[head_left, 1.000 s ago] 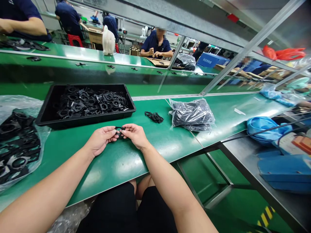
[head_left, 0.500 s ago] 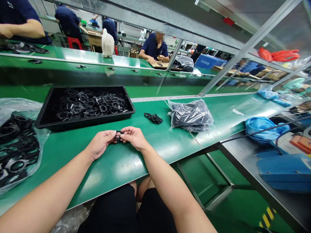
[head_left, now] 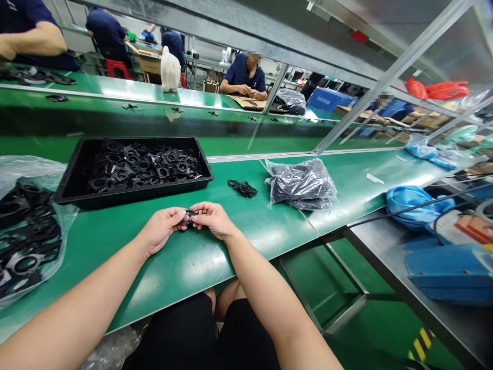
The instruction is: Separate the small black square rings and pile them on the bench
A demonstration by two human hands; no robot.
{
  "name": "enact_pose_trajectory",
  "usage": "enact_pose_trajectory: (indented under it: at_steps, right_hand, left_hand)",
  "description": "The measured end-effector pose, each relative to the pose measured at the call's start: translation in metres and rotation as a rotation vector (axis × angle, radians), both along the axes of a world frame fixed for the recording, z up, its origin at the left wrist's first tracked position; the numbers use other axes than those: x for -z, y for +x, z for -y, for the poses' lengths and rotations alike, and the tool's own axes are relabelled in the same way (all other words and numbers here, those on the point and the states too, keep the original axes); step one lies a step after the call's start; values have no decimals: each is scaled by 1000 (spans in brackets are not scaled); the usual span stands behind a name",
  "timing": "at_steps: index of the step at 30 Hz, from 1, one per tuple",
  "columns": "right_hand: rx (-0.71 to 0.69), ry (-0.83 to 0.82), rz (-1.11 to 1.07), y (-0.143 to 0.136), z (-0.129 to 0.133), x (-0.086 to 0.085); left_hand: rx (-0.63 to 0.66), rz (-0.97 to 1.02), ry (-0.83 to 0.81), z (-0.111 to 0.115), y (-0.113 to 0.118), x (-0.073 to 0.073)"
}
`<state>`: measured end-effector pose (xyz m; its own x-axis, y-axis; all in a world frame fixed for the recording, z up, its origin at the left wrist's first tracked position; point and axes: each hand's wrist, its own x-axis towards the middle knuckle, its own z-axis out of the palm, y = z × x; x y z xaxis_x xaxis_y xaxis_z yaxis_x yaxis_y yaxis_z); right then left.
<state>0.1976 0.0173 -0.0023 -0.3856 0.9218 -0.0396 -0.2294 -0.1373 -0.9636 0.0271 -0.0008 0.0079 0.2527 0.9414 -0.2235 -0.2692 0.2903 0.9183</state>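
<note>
Between my two hands, just above the green tabletop (head_left: 185,272), is a small black plastic part (head_left: 188,218), mostly covered by fingers. My left hand (head_left: 164,228) pinches its left side, and my right hand (head_left: 213,220) grips its right side. Behind them stands a black tray (head_left: 154,188) heaped with black ring-shaped parts (head_left: 142,164). A small pile of thin black rings (head_left: 242,188) lies on the table to the right of the tray. Farther right is a clear plastic bag (head_left: 302,184) packed with dark pieces.
An open plastic bag (head_left: 31,236) of larger black parts lies at the left. Beyond the tray runs a conveyor (head_left: 154,123) carrying spaced black pieces. A metal side table (head_left: 385,246) with a blue machine (head_left: 449,272) is at the right. Co-workers sit across the line.
My fingers have shifted slightly around the black part, which looks tilted differently. Across the line, a co-worker's hands have come together. The camera view has moved a little.
</note>
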Motion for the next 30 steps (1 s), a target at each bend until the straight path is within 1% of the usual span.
enact_pose_trajectory:
  at_steps: [5,7,10,12,14,17,19,21,22,25,26,28,30]
  right_hand:
    - [-7,-25,-26,-1,1,-2]
    - [-14,-31,-58,-1,1,-3]
    - [-52,-31,-96,-2,2,-4]
    - [-55,-18,-75,-2,3,-5]
    - [-1,1,-29,-3,3,-5]
    - [115,24,26,-4,1,-3]
    - [135,43,60,-5,1,1]
    - [152,114,110,-6,1,4]
    - [187,184,149,-6,1,5]
    - [345,478,325,-6,4,6]
    - [376,566,384,-6,6,5]
    - [395,679,466,-6,9,3]
    - [403,743,504,-6,11,3]
  left_hand:
    - [-178,3,-6,0,4,-3]
    - [-187,-2,-5,-1,3,-3]
    - [-119,-3,-15,-2,1,-1]
    - [-59,-14,-18,-2,0,-1]
    - [-6,-17,7,-1,1,-1]
    - [53,25,62,0,2,-1]
    - [79,50,60,1,1,0]
    - [97,59,21,0,0,2]
    - [98,66,-2,0,-1,3]
    - [70,99,-40,-1,-3,2]
    - [62,107,-40,-1,-3,2]
    - [66,110,-38,-1,-3,0]
    - [84,98,-40,0,-2,0]
